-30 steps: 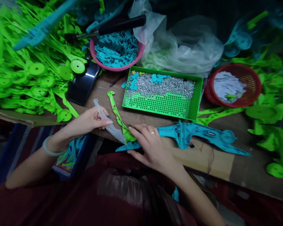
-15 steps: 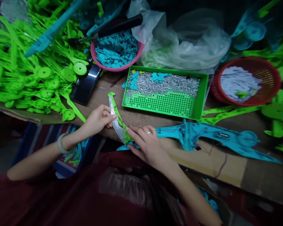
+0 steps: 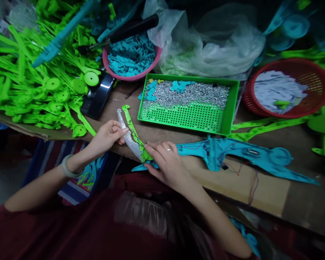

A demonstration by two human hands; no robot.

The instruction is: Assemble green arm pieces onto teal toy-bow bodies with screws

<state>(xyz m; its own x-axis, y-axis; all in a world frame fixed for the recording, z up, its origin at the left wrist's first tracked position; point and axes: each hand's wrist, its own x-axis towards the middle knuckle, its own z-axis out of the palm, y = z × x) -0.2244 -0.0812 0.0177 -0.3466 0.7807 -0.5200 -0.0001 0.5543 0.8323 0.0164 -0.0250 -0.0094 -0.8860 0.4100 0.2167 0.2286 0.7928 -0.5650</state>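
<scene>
My left hand [image 3: 111, 134] pinches a clear curved plastic piece [image 3: 131, 141] between thumb and fingers. Beside that piece runs a narrow green plastic part [image 3: 131, 124] with a hooked tip and a thin wire along it. My right hand [image 3: 166, 160] is closed over the lower end of the green part, where it meets the blue toy bow-shaped body [image 3: 195, 148]. The clear piece and the green part come together near the right fingertips. Red and dark wires show on the blue body, which lies along the table edge. What sits under my right palm is hidden.
A green tray [image 3: 182, 124] holds many small screws and blue bits. Behind it stand a pink bowl [image 3: 105, 61] of blue pieces and a plastic bag [image 3: 213, 50]. A red basket [image 3: 318, 83] is at right. Green parts [image 3: 43, 83] and a phone [image 3: 99, 95] lie at left.
My left hand has moved slightly left with the clear piece, and a gap has opened between it and the green part's upper end. My right hand stays nearly in place.
</scene>
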